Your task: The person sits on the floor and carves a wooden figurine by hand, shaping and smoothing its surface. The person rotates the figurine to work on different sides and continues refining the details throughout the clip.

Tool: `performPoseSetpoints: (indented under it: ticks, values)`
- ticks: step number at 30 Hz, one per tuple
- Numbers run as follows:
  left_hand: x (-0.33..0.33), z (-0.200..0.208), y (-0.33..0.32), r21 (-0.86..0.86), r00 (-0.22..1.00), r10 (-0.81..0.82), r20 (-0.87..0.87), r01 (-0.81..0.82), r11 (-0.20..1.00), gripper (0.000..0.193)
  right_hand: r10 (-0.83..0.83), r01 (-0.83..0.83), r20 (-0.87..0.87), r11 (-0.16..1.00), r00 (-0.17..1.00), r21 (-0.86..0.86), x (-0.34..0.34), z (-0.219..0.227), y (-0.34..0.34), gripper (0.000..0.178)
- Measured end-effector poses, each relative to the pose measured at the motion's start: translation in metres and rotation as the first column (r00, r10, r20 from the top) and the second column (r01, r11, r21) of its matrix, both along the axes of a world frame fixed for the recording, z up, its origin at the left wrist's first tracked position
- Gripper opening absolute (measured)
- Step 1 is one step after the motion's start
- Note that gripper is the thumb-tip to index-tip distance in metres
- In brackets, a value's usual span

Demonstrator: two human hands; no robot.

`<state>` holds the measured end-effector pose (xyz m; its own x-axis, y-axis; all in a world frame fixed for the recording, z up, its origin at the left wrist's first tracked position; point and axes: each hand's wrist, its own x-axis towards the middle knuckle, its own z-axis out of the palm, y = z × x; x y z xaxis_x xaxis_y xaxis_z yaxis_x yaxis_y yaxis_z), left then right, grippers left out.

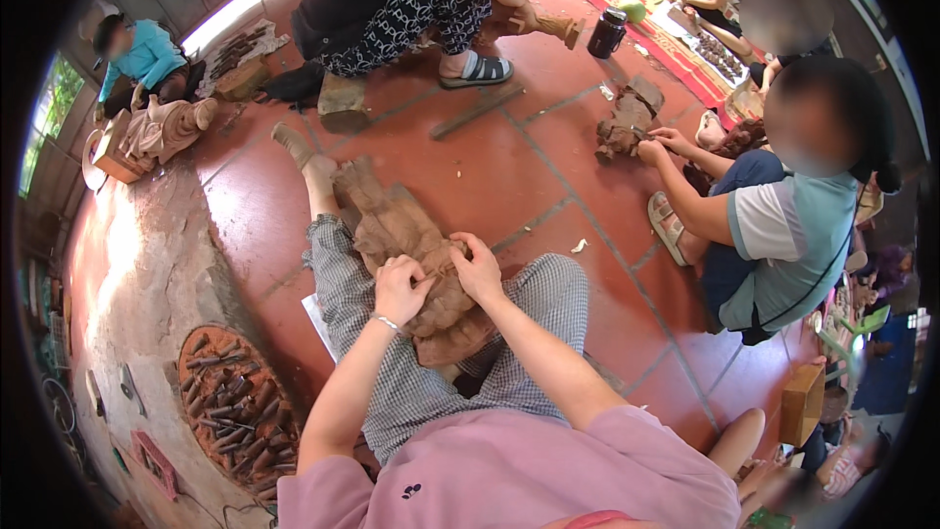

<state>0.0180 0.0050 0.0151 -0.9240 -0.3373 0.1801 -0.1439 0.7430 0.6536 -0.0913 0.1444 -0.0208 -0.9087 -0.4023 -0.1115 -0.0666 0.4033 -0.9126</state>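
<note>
A brown wood carving (397, 225) with deep folds and ridges lies lengthwise across my lap, its far end between my legs. My left hand (403, 289) is closed, thumb and fingers pinched together low over the carving's surface; whatever is between them is too small to make out. Just to its right, my right hand (477, 269) curls its fingers over the carving's right side and grips it there. The two hands are close together but apart.
On the left, a round tray (240, 407) of chisels sits on a worn slab (157, 264). A person (783, 225) at right works on another carving (627, 122). Ahead, a crouching person (401, 20) holds a carved piece (553, 27) near a dark jar (607, 34). A wooden bar (477, 110) lies on the tiles.
</note>
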Motion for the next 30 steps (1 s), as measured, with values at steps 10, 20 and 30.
performPoseSetpoints:
  ticks: [10, 20, 30]
  values:
    - [-0.003, -0.010, 0.002, 0.016, 0.998, 0.058, -0.019, -0.058, 0.998, 0.023, 0.001, -0.001, 0.004, 1.000, 1.000, 0.012, 0.003, 0.011, -0.003, 0.031]
    - [-0.005, -0.001, -0.002, -0.005, 0.989, 0.038, 0.140, -0.037, 0.999, 0.027, -0.005, 0.005, 0.008, 1.000, 1.000, 0.016, 0.002, 0.011, -0.002, 0.030]
    - [0.009, 0.006, -0.006, 0.003, 0.983, 0.032, 0.178, -0.033, 0.999, 0.024, -0.011, 0.011, 0.012, 1.000, 1.000, 0.013, 0.002, 0.010, -0.001, 0.030]
